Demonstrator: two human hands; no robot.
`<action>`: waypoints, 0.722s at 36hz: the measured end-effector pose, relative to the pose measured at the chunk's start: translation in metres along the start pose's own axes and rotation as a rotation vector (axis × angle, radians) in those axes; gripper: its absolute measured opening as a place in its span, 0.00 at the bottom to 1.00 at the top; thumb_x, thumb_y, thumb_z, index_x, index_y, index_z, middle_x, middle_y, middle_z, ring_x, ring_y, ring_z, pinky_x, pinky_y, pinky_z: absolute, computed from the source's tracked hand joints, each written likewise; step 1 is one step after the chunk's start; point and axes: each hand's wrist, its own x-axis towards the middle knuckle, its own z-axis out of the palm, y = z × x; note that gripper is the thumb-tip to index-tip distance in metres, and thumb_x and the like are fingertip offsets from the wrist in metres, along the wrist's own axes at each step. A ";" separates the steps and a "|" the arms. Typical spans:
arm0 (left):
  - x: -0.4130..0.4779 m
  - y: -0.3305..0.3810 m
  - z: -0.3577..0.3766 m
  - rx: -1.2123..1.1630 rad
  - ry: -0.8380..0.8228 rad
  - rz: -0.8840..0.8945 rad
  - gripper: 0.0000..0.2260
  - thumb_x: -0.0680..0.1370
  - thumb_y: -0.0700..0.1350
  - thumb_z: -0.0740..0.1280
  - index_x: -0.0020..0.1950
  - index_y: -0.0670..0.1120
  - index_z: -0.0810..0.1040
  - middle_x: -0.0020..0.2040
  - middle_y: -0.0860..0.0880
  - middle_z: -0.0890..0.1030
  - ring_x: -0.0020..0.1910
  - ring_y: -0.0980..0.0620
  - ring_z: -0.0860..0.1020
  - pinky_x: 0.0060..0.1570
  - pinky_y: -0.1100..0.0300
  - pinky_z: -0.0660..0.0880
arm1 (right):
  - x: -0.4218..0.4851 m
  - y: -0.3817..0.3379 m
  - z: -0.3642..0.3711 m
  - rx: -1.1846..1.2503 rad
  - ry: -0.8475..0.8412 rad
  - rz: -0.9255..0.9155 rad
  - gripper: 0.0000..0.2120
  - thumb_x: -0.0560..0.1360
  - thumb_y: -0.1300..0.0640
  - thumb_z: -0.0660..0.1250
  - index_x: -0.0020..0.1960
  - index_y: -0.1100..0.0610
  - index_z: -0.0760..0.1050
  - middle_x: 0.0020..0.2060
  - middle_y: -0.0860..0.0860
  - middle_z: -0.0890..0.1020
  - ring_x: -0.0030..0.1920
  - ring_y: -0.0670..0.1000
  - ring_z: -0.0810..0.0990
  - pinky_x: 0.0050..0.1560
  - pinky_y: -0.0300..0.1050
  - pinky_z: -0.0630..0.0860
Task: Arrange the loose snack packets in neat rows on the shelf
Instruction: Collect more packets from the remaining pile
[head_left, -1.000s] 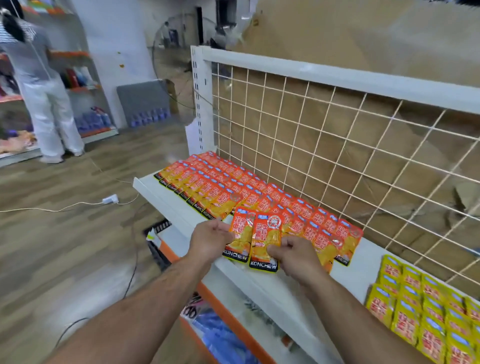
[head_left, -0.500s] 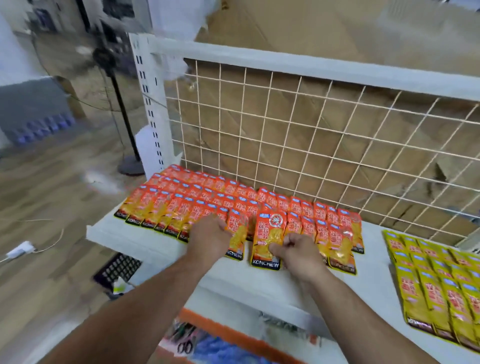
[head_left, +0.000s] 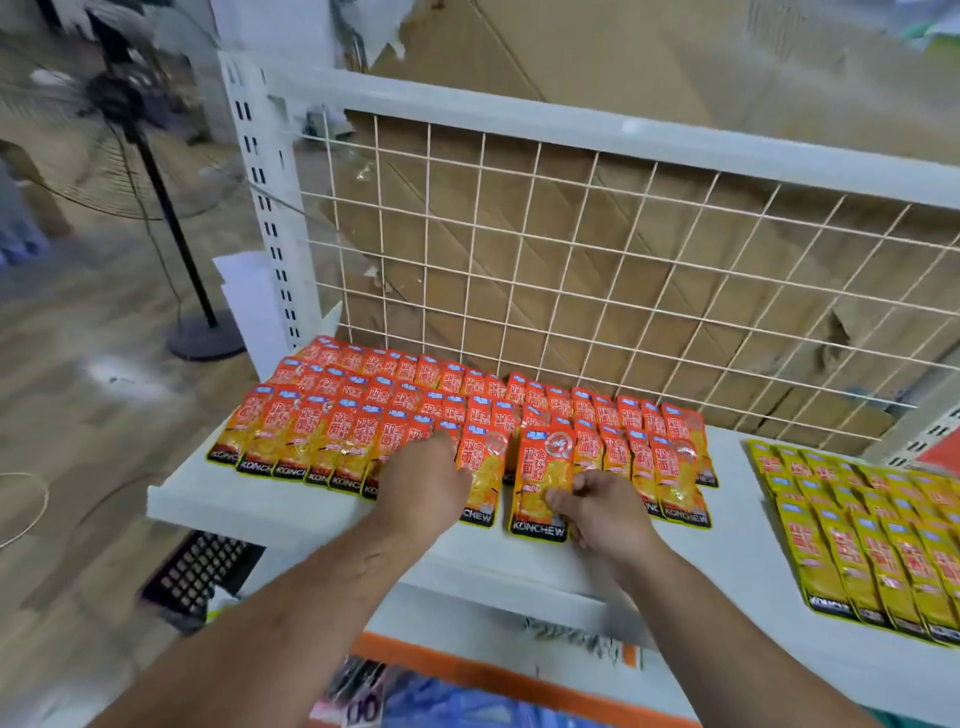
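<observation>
Orange snack packets (head_left: 363, 415) lie in overlapping rows on the white shelf (head_left: 291, 512), up against the wire back. Two more orange packets sit at the front of the block with a narrow gap between them. My left hand (head_left: 426, 486) lies knuckles up on the front row, its fingers bent over the left edge of the left front packet (head_left: 483, 475). My right hand (head_left: 597, 512) pinches the right front packet (head_left: 543, 480) near its lower right corner. Both packets lie flat on the shelf.
Rows of yellow packets (head_left: 857, 530) fill the shelf's right side. A wire grid (head_left: 571, 260) with cardboard behind closes the back. A standing fan (head_left: 119, 104) is on the floor at left, a black crate (head_left: 202, 566) below the shelf, and a lower shelf (head_left: 498, 670) under my arms.
The view has swung right and closer to the shelf. Both hands have lowered the two front packets onto the shelf and slid them towards the rows, slightly apart from each other.
</observation>
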 end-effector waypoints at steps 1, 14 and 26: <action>0.000 0.000 -0.001 0.001 -0.001 0.008 0.11 0.78 0.50 0.67 0.42 0.48 0.69 0.30 0.55 0.67 0.33 0.51 0.70 0.26 0.58 0.59 | 0.000 0.000 0.001 -0.001 -0.001 0.010 0.18 0.75 0.63 0.73 0.36 0.55 0.64 0.26 0.55 0.71 0.20 0.47 0.67 0.32 0.44 0.61; -0.002 0.002 -0.004 0.110 -0.034 0.052 0.11 0.78 0.54 0.65 0.47 0.48 0.69 0.35 0.52 0.71 0.38 0.48 0.77 0.33 0.59 0.67 | 0.007 -0.011 0.021 -0.032 -0.054 0.080 0.15 0.75 0.62 0.72 0.40 0.56 0.65 0.23 0.53 0.76 0.24 0.51 0.63 0.27 0.44 0.62; 0.001 0.004 -0.005 0.137 -0.014 0.065 0.13 0.78 0.58 0.61 0.45 0.49 0.68 0.37 0.51 0.76 0.38 0.47 0.78 0.34 0.59 0.67 | 0.018 -0.013 0.020 -0.104 -0.069 0.073 0.14 0.74 0.62 0.74 0.40 0.58 0.68 0.22 0.52 0.72 0.21 0.50 0.65 0.23 0.39 0.62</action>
